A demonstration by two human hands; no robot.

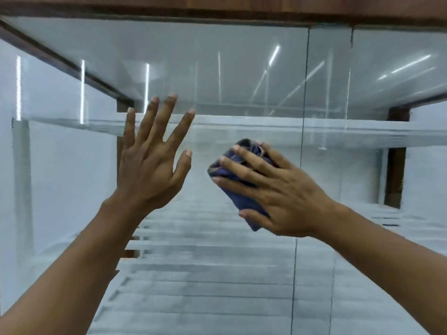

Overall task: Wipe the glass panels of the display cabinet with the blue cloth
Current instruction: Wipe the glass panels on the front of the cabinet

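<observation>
The display cabinet's front glass panel [242, 76] fills the view, with a wooden frame [217, 6] along the top. My right hand [278, 189] presses a bunched blue cloth [226, 169] flat against the glass near the middle, fingers spread over the cloth and thumb under its lower edge. My left hand [152, 160] is raised to the left of it with fingers straight and spread, palm toward the glass; whether it touches the panel I cannot tell. A vertical seam [305, 97] between panels runs just right of the cloth.
Glass shelves [362, 134] lie inside the cabinet, with several more stacked lower down. Dark wooden posts stand at the back left [124, 105] and back right [396, 165]. Ceiling lights reflect as bright streaks in the upper glass.
</observation>
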